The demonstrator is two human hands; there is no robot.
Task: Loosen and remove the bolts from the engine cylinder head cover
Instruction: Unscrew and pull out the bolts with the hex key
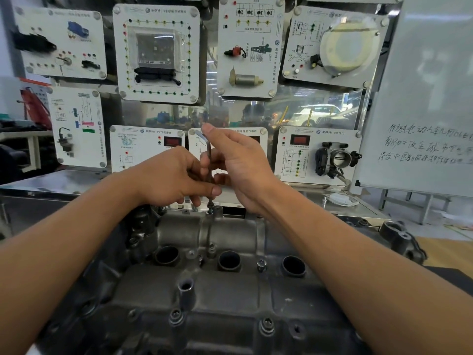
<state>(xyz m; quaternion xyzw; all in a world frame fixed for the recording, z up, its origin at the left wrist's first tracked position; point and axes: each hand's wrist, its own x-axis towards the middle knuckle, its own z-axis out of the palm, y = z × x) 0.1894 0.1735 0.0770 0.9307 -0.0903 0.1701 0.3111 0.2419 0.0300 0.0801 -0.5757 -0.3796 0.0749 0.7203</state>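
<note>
Both hands meet in the middle of the frame around an L-shaped hex key (208,155), which stands upright. The left hand (169,175) has its grip closed on the shaft, thumb and fingertips pinching it low down. The right hand (240,165) curls its grip round the same shaft from the other side, with the thumb raised beside the key's short bent arm at the top.

The key's lower tip sits in a bolt (210,210) on the far edge of the cylinder head cover (230,293), just below the centre of the frame. That bolt seems to stand a little proud of the metal.

The cover itself is grey casting and fills the lower half of the frame. Three round wells (229,260) run across its middle. A second bolt (261,265) sits between the middle and right wells, and two more bolts (266,326) stand along the near edge.

White training panels (156,52) hang across the upper frame. A whiteboard (430,98) with handwriting leans at the right.
</note>
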